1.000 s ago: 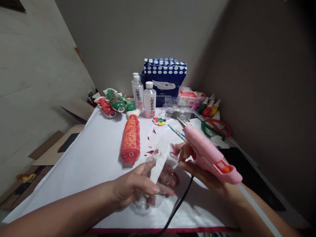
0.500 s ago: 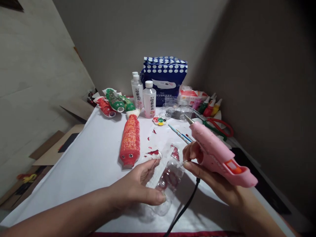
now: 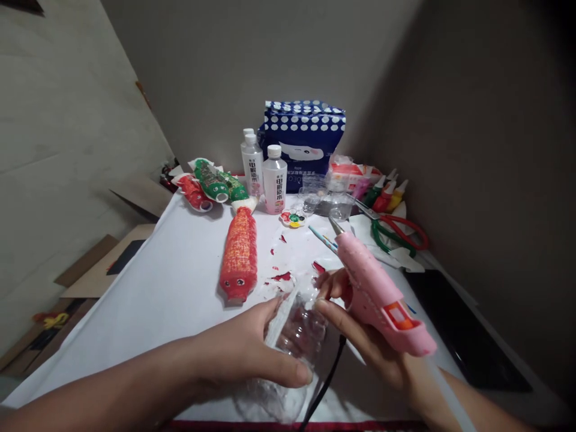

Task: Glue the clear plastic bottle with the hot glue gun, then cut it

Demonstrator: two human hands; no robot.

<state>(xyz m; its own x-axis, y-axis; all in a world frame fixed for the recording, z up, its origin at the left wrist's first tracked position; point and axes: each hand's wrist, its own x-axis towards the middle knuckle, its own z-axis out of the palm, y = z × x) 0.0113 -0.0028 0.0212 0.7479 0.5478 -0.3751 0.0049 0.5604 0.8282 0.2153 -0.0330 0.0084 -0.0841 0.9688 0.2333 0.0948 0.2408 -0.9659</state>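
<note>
My left hand (image 3: 256,348) is wrapped around a clear plastic bottle (image 3: 300,333) lying on its side above the white cloth. A white strip (image 3: 281,319) runs along the bottle's upper side, next to my left fingers. My right hand (image 3: 360,327) holds a pink hot glue gun (image 3: 371,282), its metal nozzle pointing up and away. The thumb and index finger of that same hand meet at the bottle's far end, by the strip's end. A black cord (image 3: 328,378) hangs below the glue gun.
A red painted fish (image 3: 238,258) lies left of the bottle, with green fish (image 3: 209,180) behind. Drink bottles (image 3: 274,183) and a blue bag (image 3: 306,144) stand at the back. A paint palette (image 3: 292,218), scissors (image 3: 396,231) and a black flat panel (image 3: 468,330) are also there.
My right hand and the glue gun have moved left and slightly down, with the fingers now against the bottle's far end. The bottle has shifted slightly towards me.
</note>
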